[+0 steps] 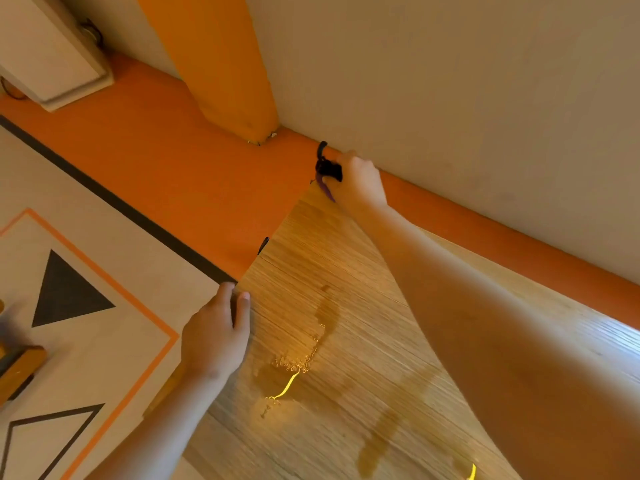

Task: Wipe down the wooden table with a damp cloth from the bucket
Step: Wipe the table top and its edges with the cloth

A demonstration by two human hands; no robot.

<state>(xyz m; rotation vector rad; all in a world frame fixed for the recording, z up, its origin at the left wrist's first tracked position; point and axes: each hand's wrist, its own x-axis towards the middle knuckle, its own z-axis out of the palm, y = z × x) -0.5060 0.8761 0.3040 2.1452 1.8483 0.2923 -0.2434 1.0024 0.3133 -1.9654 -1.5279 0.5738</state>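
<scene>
Gripping table (346,341) edge w/ left hand (214,337), fingers curled on it; right hand (358,183) fist clamped on dark cloth (328,168) at far corner.

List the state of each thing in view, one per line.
wooden table: partly wet, with streaks and beaded water
cloth: purple, mostly hidden in the right hand at the table's far corner
right hand: closed on the cloth and a black item
left hand: gripping the table's left edge
</scene>
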